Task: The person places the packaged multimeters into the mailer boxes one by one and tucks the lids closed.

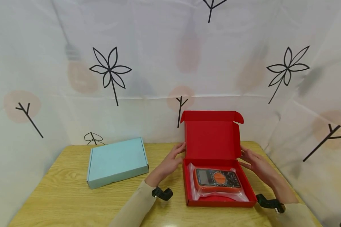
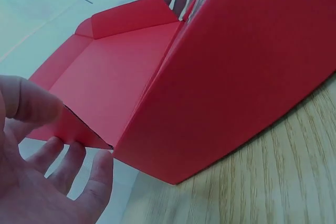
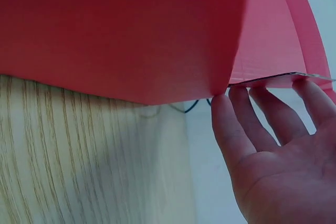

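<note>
A red cardboard box (image 1: 221,204) stands on the table with its lid (image 1: 211,140) raised upright at the back. Inside lies an orange and black multimeter (image 1: 217,179) in a clear plastic bag (image 1: 194,189). My left hand (image 1: 169,165) is at the lid's left side; its fingertips (image 2: 77,153) touch the side flap (image 2: 79,129), with the thumb near the flap's edge. On the other side, my right hand (image 1: 258,165) has its extended fingers (image 3: 252,111) against the lid's right flap (image 3: 281,81). The head view hides some fingertips behind the lid.
A closed light blue box (image 1: 117,160) lies to the left on the wooden table (image 1: 65,195). Behind the table hangs a white patterned cloth (image 1: 150,119), close to the raised lid. Dark straps with small devices (image 1: 162,193) are on both wrists.
</note>
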Available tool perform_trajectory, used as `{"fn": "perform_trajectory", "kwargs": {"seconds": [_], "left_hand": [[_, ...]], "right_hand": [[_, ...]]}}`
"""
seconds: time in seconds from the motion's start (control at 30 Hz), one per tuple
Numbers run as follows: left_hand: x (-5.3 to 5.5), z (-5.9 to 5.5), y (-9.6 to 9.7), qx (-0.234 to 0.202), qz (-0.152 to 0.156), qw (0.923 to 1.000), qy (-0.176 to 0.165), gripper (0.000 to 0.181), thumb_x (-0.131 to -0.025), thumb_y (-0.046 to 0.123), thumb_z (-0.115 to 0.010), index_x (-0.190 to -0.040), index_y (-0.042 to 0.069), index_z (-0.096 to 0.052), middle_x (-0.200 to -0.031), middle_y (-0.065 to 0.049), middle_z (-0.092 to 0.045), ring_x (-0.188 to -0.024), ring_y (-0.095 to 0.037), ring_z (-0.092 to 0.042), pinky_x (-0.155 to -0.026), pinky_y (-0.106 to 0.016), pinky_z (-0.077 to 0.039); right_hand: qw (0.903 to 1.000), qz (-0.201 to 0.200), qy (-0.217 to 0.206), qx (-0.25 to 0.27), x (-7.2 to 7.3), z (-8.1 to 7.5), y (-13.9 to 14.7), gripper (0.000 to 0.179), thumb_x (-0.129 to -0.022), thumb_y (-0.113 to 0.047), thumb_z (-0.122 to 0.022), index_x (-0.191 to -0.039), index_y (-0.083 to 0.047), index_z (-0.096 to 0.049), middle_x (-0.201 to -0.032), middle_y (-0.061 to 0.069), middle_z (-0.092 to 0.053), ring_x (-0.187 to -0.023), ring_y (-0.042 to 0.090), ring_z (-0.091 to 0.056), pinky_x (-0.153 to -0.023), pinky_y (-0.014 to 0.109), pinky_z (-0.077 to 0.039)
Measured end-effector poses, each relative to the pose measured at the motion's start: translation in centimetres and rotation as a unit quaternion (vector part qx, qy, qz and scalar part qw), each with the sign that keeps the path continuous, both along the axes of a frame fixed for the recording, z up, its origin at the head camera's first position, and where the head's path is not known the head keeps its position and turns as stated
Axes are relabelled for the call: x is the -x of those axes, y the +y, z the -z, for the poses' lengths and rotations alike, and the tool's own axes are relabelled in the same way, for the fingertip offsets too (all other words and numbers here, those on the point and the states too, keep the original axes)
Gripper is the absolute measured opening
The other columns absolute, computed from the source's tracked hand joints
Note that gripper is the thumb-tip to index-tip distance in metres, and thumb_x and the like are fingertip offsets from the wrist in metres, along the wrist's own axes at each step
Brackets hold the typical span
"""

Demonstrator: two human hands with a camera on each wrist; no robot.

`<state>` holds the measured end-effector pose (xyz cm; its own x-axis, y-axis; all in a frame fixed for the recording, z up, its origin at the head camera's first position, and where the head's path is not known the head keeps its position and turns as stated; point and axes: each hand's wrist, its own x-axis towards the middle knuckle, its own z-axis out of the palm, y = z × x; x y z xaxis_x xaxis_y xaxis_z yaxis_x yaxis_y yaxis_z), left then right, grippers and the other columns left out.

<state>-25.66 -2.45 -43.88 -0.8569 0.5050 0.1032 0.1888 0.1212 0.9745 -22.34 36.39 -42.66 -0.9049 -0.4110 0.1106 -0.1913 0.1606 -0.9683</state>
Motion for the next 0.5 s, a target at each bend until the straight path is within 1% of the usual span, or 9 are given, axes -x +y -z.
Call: {"fn": "perform_trajectory", "kwargs": {"seconds": [0.1, 0.2, 0.23, 0.33, 0.4, 0.5], "left_hand": [[-0.3, -0.1, 0.0, 0.008, -0.001, 1.0000, -0.006, 0.070, -0.097, 0.002, -0.051, -0.159, 0.024, -0.027, -0.160, -0.001, -0.024, -0.145, -0.030, -0.023, -0.111, -0.056, -0.031], [-0.6, -0.1, -0.1, 0.002, 0.007, 0.9998, -0.019, 0.071, -0.098, 0.002, -0.053, -0.158, 0.028, -0.026, -0.159, -0.005, -0.028, -0.141, -0.033, -0.031, -0.107, -0.054, -0.039], [-0.7, 0.0, -0.1, -0.002, 0.011, 0.9997, -0.024, 0.071, -0.098, 0.002, -0.053, -0.158, 0.029, -0.027, -0.159, -0.005, -0.029, -0.139, -0.034, -0.035, -0.104, -0.054, -0.042], [-0.6, 0.3, -0.1, -0.029, 0.025, 0.9986, -0.037, 0.068, -0.100, 0.001, -0.051, -0.157, 0.030, -0.028, -0.160, -0.004, -0.031, -0.135, -0.035, -0.042, -0.099, -0.050, -0.048], [-0.6, 0.4, -0.2, -0.043, 0.029, 0.9978, -0.041, 0.066, -0.100, 0.002, -0.050, -0.157, 0.030, -0.030, -0.159, -0.004, -0.032, -0.134, -0.035, -0.044, -0.097, -0.049, -0.049], [-0.6, 0.4, -0.4, -0.057, 0.031, 0.9968, -0.048, 0.064, -0.100, 0.003, -0.051, -0.156, 0.029, -0.032, -0.158, -0.004, -0.034, -0.136, -0.035, -0.044, -0.097, -0.047, -0.050]], "right_hand": [[1.0000, 0.006, -0.002, 0.004, -0.1, 0.2, 0.1, 0.052, -0.111, -0.021, -0.026, -0.157, 0.001, -0.014, -0.153, -0.001, -0.041, -0.126, -0.002, -0.051, -0.095, 0.025, -0.049], [0.9998, 0.016, -0.008, 0.007, -0.2, 0.5, 0.2, 0.053, -0.110, -0.017, -0.034, -0.158, -0.001, -0.016, -0.149, -0.012, -0.042, -0.125, -0.002, -0.051, -0.095, 0.027, -0.049], [0.9998, 0.019, -0.009, 0.003, -0.2, 0.7, 0.2, 0.054, -0.109, -0.014, -0.038, -0.158, -0.003, -0.017, -0.148, -0.013, -0.042, -0.125, -0.003, -0.051, -0.095, 0.026, -0.049], [0.9997, 0.024, -0.001, -0.008, -0.2, 1.1, 0.4, 0.060, -0.105, -0.007, -0.046, -0.158, -0.004, -0.018, -0.150, -0.012, -0.042, -0.126, -0.004, -0.050, -0.094, 0.026, -0.049], [0.9995, 0.026, 0.008, -0.016, -0.2, 1.4, 0.5, 0.063, -0.103, -0.004, -0.050, -0.158, -0.004, -0.020, -0.150, -0.012, -0.042, -0.126, -0.004, -0.049, -0.094, 0.025, -0.049], [0.9994, 0.027, 0.016, -0.016, -0.1, 1.6, 0.5, 0.062, -0.103, -0.002, -0.050, -0.158, -0.003, -0.021, -0.148, -0.015, -0.044, -0.125, -0.004, -0.050, -0.093, 0.025, -0.050]]}}
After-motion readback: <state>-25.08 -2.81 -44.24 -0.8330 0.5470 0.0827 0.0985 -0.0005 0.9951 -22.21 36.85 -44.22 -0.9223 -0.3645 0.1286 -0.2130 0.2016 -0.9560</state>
